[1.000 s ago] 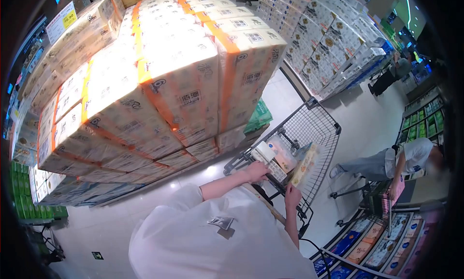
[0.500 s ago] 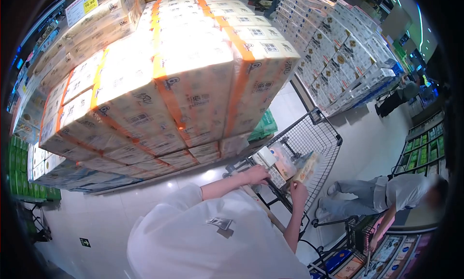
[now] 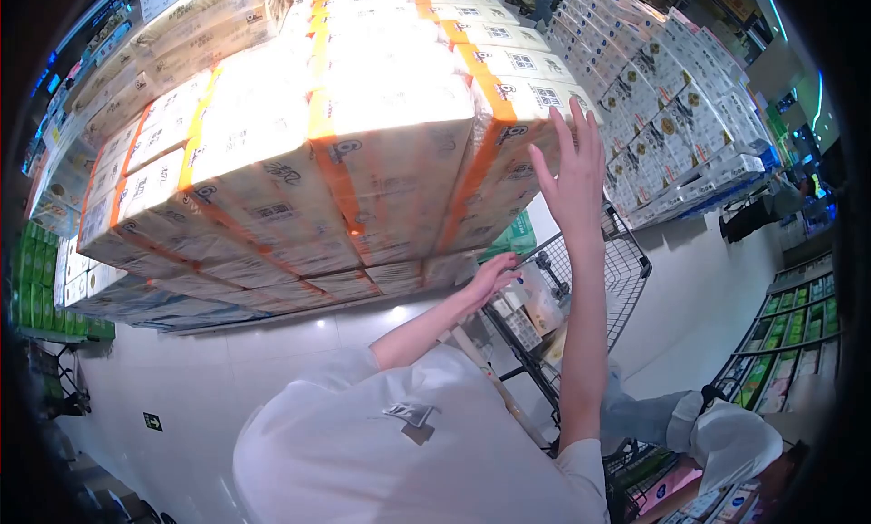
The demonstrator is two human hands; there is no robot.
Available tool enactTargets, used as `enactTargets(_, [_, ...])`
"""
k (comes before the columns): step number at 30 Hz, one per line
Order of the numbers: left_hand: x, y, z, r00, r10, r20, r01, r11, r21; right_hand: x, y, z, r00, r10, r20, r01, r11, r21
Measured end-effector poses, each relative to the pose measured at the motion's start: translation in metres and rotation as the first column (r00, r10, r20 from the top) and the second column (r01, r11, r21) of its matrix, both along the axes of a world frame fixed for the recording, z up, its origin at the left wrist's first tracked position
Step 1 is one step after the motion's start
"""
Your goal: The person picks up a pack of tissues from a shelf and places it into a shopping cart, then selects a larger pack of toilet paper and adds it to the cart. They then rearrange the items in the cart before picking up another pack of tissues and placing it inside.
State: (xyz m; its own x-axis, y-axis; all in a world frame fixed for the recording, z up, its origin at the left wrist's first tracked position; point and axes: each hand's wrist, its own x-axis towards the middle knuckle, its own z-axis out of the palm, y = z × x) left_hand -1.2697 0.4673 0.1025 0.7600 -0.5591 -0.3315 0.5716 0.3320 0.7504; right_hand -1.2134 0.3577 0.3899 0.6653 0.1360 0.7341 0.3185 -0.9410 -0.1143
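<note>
My right hand (image 3: 573,166) is raised with fingers spread, its fingertips at the right end of a tall stack of plastic-wrapped tissue packs (image 3: 395,175) with orange bands. Lower down, my left hand (image 3: 494,277) hovers by the near left corner of a wire shopping cart (image 3: 626,270), fingers loosely stretched and apart, holding nothing. Inside the cart, a white box-like pack (image 3: 522,327) and a pinkish-white pack (image 3: 544,311) lie close to that hand. My right forearm hides part of the cart.
More stacked white packs (image 3: 676,116) stand at the back right. A person (image 3: 726,442) bends over at the lower right, beside another cart. Shelves with green packs (image 3: 785,342) line the right side. Pale tiled floor (image 3: 299,361) runs below the tissue stack.
My right hand has risen from the cart's contents to the tissue stack, its fingers now spread. My left hand has lifted slightly from the items. The other person has bent lower.
</note>
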Motion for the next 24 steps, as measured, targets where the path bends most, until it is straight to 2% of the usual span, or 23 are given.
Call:
enactTargets(1, [0.011, 0.009, 0.013, 0.973, 0.103, -0.208, -0.143, 0.972, -0.186, 0.007, 0.003, -0.003, 1.000, -0.016, -0.026, 0.016, 1.000, 0.006])
enactTargets(3, [0.032, 0.027, 0.036, 0.850, 0.154, -0.504, -0.390, 0.827, -0.405, 0.015, 0.011, -0.008, 0.995, -0.045, -0.092, 0.047, 0.999, 0.012])
enactTargets(6, [0.057, 0.038, 0.051, 0.645, 0.177, -0.743, -0.643, 0.652, -0.403, 0.015, 0.010, -0.020, 0.995, 0.020, -0.095, -0.010, 0.994, 0.109])
enactTargets(9, [0.060, 0.039, 0.051, 0.700, 0.081, -0.710, -0.603, 0.600, -0.526, 0.005, 0.009, -0.019, 0.992, 0.063, -0.107, -0.046, 0.987, 0.152])
enactTargets(13, [0.057, 0.029, 0.050, 0.805, 0.067, -0.589, -0.498, 0.617, -0.610, -0.020, 0.004, -0.022, 0.988, 0.054, -0.143, -0.027, 0.982, 0.185])
enactTargets(16, [0.060, 0.027, 0.055, 0.853, -0.059, -0.519, -0.409, 0.542, -0.734, -0.049, -0.004, -0.028, 0.981, 0.088, -0.174, -0.042, 0.966, 0.255])
enactTargets(18, [0.061, 0.025, 0.066, 0.880, -0.030, -0.473, -0.359, 0.610, -0.706, -0.069, -0.016, -0.042, 0.984, 0.106, -0.141, -0.053, 0.941, 0.335])
enactTargets(19, [0.061, 0.024, 0.073, 0.894, -0.016, -0.447, -0.334, 0.643, -0.689, -0.080, -0.022, -0.054, 0.991, 0.068, -0.112, 0.000, 0.855, 0.518])
enactTargets(21, [0.057, 0.024, 0.087, 0.897, 0.100, -0.431, -0.348, 0.762, -0.546, -0.100, -0.030, -0.080, 0.997, -0.021, -0.075, 0.073, 0.576, 0.814])
enactTargets(23, [0.047, 0.027, 0.119, 0.885, 0.128, -0.447, -0.352, 0.814, -0.463, -0.118, -0.037, -0.097, 0.998, 0.040, -0.051, 0.048, 0.072, 0.996])
enactTargets(24, [0.046, 0.030, 0.095, 0.983, 0.167, 0.074, -0.135, 0.937, -0.322, -0.128, -0.040, -0.106, 0.998, 0.053, -0.023, 0.033, -0.201, 0.979])
